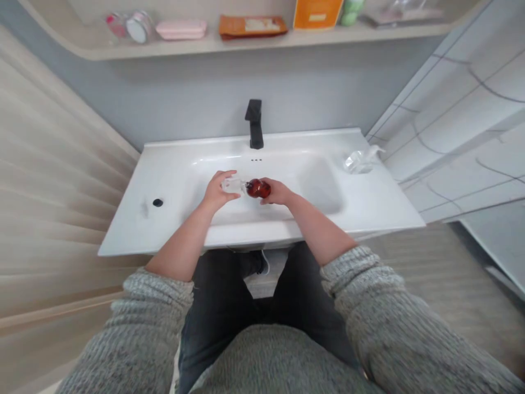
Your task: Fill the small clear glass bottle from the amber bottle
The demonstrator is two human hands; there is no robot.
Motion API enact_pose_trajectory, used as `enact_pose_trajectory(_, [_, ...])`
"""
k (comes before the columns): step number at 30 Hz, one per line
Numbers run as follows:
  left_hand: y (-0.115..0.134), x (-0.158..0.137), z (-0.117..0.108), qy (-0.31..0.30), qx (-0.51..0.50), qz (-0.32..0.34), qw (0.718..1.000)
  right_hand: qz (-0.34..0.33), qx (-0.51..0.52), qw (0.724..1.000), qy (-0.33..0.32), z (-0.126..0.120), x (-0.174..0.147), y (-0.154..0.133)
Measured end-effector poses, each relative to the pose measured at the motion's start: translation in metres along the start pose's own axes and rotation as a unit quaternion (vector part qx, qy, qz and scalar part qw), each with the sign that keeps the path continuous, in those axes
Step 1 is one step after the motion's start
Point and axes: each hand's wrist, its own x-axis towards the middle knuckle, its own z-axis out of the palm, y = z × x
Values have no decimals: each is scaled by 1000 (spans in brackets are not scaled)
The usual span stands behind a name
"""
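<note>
Above the white basin, my left hand [217,191] is closed around a small clear bottle [232,186], thumb and fingers on either side of it. My right hand [279,192] grips a glossy red-brown bottle [258,189], which is tilted toward the clear one. The two meet, or nearly meet, between my hands; whether they touch I cannot tell. Any liquid passing between them is too small to make out. A small round black cap-like piece [157,202] lies on the left side of the sink top.
Behind my hands a black faucet [255,125] rises from the white sink [320,230]. A crumpled clear and white item, perhaps a pump top [361,161], lies on the right. A shelf [176,48] overhead holds an orange packet [252,25], a pink case [181,29] and several other items.
</note>
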Motion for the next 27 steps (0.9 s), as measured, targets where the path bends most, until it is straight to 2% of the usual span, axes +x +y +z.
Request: enact_pose_trajectory(27, [-1, 1, -2, -14, 9, 8, 1000, 4, -3, 1000, -7, -1, 0, -3])
